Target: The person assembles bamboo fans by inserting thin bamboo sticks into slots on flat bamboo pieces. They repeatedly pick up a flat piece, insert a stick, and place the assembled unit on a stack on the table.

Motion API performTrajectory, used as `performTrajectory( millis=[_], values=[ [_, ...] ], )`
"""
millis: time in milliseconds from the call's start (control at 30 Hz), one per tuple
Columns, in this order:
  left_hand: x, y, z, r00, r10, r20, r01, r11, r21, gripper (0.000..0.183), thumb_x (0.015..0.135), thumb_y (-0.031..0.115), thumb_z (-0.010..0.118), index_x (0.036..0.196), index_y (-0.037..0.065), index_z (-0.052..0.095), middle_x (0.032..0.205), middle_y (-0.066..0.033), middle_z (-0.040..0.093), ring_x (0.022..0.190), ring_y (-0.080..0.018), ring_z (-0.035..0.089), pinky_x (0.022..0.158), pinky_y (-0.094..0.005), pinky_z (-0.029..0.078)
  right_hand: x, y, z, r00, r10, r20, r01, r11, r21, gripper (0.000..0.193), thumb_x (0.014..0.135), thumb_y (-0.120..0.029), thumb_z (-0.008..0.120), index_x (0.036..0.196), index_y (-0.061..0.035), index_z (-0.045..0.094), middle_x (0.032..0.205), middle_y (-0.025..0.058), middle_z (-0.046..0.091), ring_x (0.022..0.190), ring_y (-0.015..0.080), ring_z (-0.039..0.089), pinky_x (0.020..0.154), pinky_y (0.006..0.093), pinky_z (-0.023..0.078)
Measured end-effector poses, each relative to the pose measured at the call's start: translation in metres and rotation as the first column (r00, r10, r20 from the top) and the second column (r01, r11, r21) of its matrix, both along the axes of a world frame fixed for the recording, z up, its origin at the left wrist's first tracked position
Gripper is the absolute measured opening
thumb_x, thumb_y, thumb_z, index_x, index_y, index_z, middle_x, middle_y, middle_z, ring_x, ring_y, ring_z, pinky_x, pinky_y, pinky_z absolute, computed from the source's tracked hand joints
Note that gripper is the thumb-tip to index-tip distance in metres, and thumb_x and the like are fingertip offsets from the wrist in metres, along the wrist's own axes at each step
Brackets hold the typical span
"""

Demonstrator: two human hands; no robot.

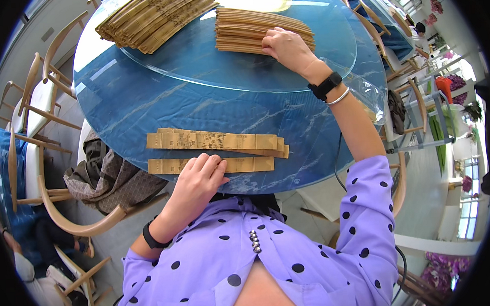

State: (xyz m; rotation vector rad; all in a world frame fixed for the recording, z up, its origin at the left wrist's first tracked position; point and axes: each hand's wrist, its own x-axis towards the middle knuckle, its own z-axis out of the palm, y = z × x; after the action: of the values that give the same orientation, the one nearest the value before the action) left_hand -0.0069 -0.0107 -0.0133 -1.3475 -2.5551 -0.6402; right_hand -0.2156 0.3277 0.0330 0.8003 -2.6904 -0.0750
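Note:
My left hand (202, 175) presses with bunched fingers on a flat brown cardboard strip (245, 164) along the table's near edge. Just beyond it lie several more printed cardboard strips (217, 140), overlapping and slightly fanned at their right end. My right arm reaches far forward. The curled fingers of my right hand (285, 46) grip at the near side of a pile of folded strips (250, 29), seen edge-on; how many strips they hold is hidden.
A larger fanned pile of brown strips (157, 17) lies at the far left on the glass turntable (187, 73). Clear plastic wrapping (362, 90) sits by the right rim. A chair with a patterned jacket (112, 178) stands at left; other wooden chairs surround the blue round table (112, 109).

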Motion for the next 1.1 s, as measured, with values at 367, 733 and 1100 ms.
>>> performTrajectory(
  millis=[367, 733, 1100],
  values=[
    [-0.005, -0.003, -0.009, 0.999, -0.033, -0.039, 0.035, 0.999, 0.031, 0.03, 0.084, 0.007, 0.064, 0.112, -0.003, 0.064, 0.106, -0.0097, 0.058, 0.096, -0.0246, 0.057, 0.084, -0.0355, 0.048, 0.01, -0.012, 0.0, 1.0, 0.016, 0.01, -0.017, 0.999, 0.044, 0.016, 0.092, -0.018, 0.072, 0.098, -0.0038, 0.074, 0.098, 0.0075, 0.07, 0.1, 0.0287, 0.066, 0.088, 0.0393, 0.055],
    [-0.014, 0.027, -0.004, 0.999, 0.027, -0.035, -0.026, 1.0, 0.018, 0.028, 0.087, 0.015, 0.069, 0.112, 0.002, 0.066, 0.105, -0.0089, 0.059, 0.1, -0.0256, 0.059, 0.086, -0.0385, 0.05, 0.081, -0.056, 0.001, 0.987, 0.162, -0.02, -0.163, 0.98, -0.115, 0.038, 0.09, -0.04, 0.073, 0.107, -0.007, 0.067, 0.102, 0.0077, 0.062, 0.098, 0.027, 0.063, 0.087, 0.0375, 0.052],
    [-0.007, 0.027, -0.021, 0.994, -0.043, -0.104, 0.06, 0.983, 0.175, 0.021, 0.083, 0.011, 0.067, 0.102, 0.002, 0.063, 0.098, -0.0076, 0.057, 0.095, -0.0227, 0.058, 0.082, -0.0355, 0.049, 0.117, -0.063, -0.037, 0.984, 0.179, 0.014, -0.178, 0.962, 0.209, 0.013, 0.088, -0.013, 0.069, 0.086, -0.0075, 0.058, 0.084, 0.0053, 0.056, 0.082, 0.0202, 0.06, 0.073, 0.0326, 0.052]
  ],
)
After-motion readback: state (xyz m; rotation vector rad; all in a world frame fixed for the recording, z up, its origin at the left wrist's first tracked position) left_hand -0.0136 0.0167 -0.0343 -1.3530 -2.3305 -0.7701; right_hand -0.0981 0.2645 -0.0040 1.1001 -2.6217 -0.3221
